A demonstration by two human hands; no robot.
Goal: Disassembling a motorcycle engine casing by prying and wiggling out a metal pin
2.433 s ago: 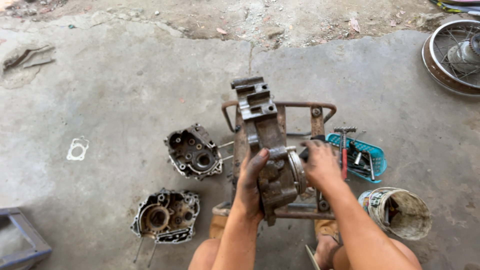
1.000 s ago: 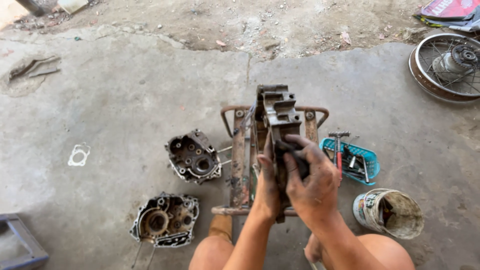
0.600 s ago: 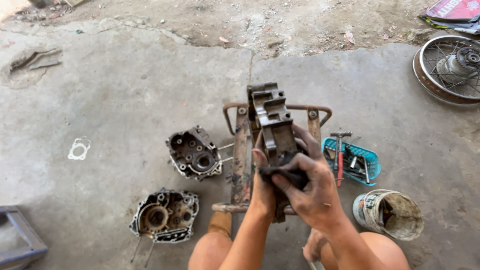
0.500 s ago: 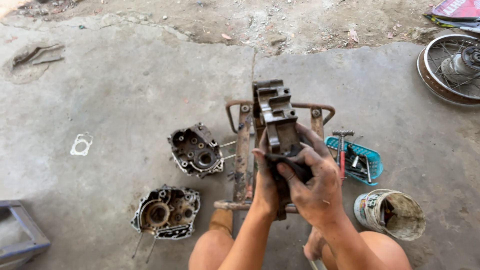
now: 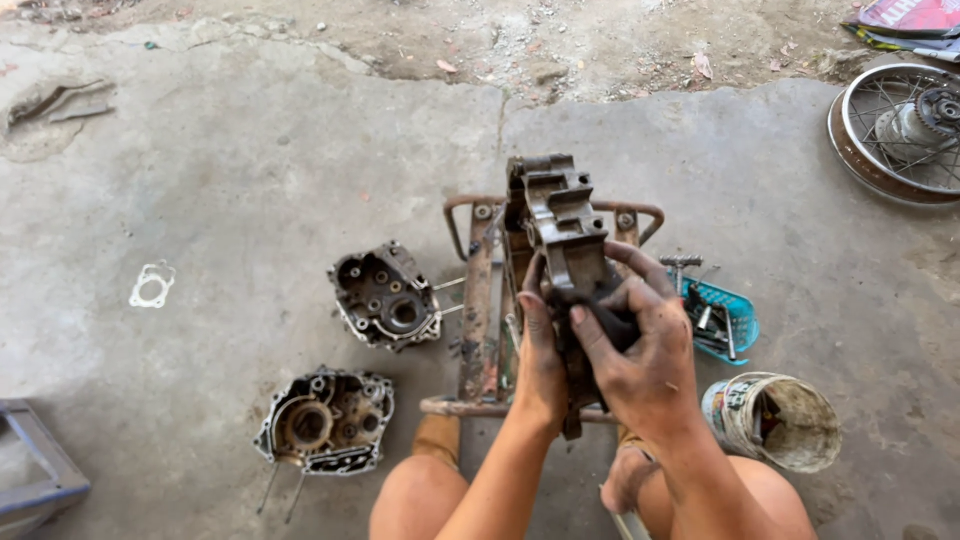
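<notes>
Engine casing (image 5: pixel 556 225): grimy, brown-grey, upright, gripped by both hands.

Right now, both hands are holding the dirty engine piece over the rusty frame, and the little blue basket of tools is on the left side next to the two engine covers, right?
Not quite. The head view shows the blue basket on the right side, near the bucket, not by the two engine covers. The rest holds: the left hand and right hand hold the engine piece over the rusty frame.

label (image 5: pixel 728 405): printed band on dirty white bucket (image 5: pixel 775 422), floor lower right, pale with dark and red marks | package (image 5: pixel 912 16): flat red-and-white printed sheet or bag, top right corner, partly cut off | screens: none
</notes>
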